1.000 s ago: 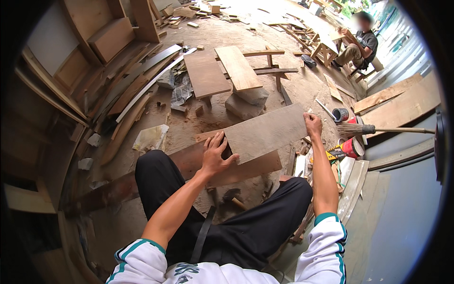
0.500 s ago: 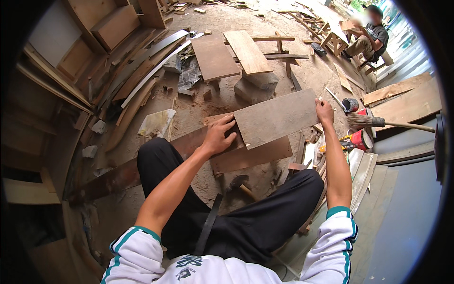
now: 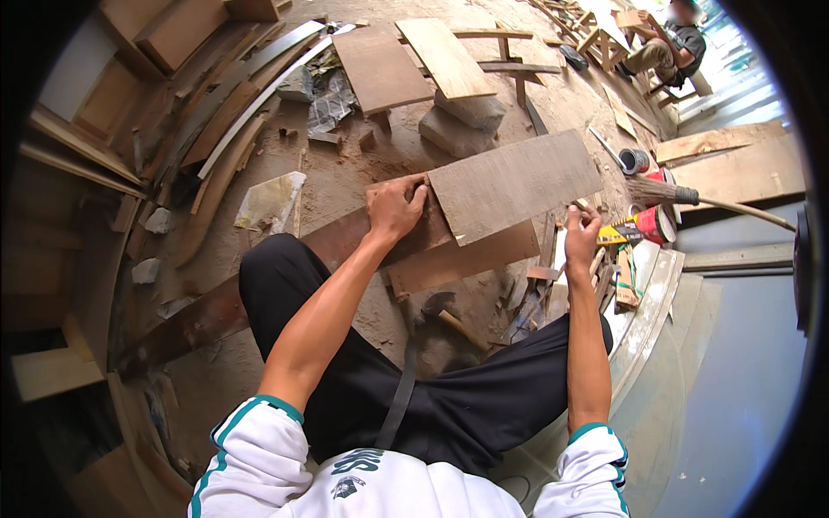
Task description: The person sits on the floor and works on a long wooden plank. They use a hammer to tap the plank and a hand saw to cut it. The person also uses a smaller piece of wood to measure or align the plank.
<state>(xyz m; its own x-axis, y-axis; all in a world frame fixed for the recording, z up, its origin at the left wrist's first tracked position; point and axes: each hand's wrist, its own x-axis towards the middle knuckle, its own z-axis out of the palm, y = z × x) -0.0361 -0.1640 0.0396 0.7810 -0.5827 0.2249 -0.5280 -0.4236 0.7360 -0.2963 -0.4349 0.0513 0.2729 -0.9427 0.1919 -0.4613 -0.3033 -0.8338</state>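
A grey-brown rectangular board (image 3: pixel 518 186) lies at a slant across a long dark reddish-brown plank (image 3: pixel 332 237), in front of my knees. Another brown board (image 3: pixel 471 259) sticks out beneath it on the near side. My left hand (image 3: pixel 395 209) is closed at the top board's left edge, with curled fingers and thumb against its corner. Beside the board's right end, my right hand (image 3: pixel 584 235) pinches something small and pale that I cannot make out. A hammer-like tool with a dark head (image 3: pixel 439 304) and wooden handle rests on the ground between my legs.
Two boards (image 3: pixel 380 67) rest on low supports ahead, by a stone block (image 3: pixel 462 121). Scrap wood strips (image 3: pixel 229 147) and cabinet frames crowd the left. At right are paint cans (image 3: pixel 635 161), a brush broom (image 3: pixel 661 192) and a yellow-handled saw (image 3: pixel 617 231). A person (image 3: pixel 673 47) sits far right.
My right hand has moved down from the board's upper right corner to its lower right end. My left hand's fingers have curled in from lying flatter. The view has shifted slightly.
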